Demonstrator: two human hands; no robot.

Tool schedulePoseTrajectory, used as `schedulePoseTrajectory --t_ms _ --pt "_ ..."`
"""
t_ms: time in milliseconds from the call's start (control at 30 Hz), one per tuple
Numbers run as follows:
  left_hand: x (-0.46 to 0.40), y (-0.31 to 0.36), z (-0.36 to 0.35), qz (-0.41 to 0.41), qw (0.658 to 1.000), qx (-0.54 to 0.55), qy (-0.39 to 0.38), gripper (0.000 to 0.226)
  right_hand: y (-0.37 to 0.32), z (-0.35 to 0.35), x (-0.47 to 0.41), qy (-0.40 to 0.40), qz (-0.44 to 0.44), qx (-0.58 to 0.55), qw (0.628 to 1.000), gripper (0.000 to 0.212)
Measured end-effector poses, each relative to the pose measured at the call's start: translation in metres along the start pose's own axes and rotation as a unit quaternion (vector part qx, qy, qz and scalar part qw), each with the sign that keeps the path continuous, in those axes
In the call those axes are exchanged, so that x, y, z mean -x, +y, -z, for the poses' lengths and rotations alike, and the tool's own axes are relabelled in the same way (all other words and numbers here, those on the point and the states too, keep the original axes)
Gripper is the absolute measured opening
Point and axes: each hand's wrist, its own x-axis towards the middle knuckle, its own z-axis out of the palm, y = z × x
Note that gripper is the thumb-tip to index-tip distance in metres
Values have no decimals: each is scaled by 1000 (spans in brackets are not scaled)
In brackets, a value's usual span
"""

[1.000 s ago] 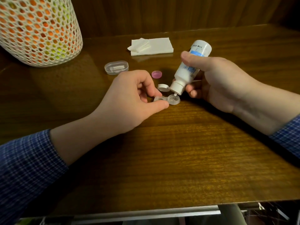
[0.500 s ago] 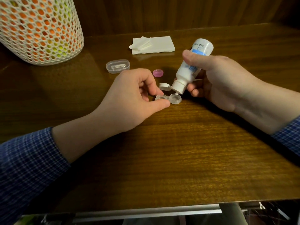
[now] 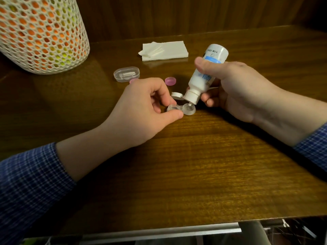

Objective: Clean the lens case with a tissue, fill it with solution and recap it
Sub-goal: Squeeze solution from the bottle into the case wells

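Observation:
A clear two-well lens case (image 3: 189,109) lies uncapped on the wooden table (image 3: 194,174). My left hand (image 3: 143,110) pinches its left well between thumb and fingers. My right hand (image 3: 235,89) grips a white solution bottle (image 3: 205,75) with a blue band, tilted nozzle-down so the tip sits over the right well. The bottle's flip cap (image 3: 177,95) hangs open beside the nozzle. One pink cap (image 3: 170,81) rests behind the case; a second pink cap (image 3: 133,80) peeks out behind my left hand. A folded white tissue (image 3: 164,50) lies at the back.
A small clear oval box (image 3: 126,74) sits left of the pink caps. A tall white mesh basket (image 3: 40,32) with orange and yellow contents stands at the back left. A wooden wall backs the table; the front edge has a metal rail (image 3: 159,230).
Both hands, the case and the bottle hold nearly the same pose; only the camera has shifted slightly. The nozzle stays over the right well.

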Motion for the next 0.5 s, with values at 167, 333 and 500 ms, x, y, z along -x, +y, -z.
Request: schedulePoseTrajectory --t_ms 167,333,500 --pt "0 -1 0 2 1000 -4 2 30 0 1 0 -3 0 3 1000 31" --pt "-1 -1 0 -2 1000 -1 2 29 0 1 0 0 -3 6 1000 31" --pt "-1 -2 0 -2 1000 -1 1 28 -1 0 1 2 -5 5 1000 28"
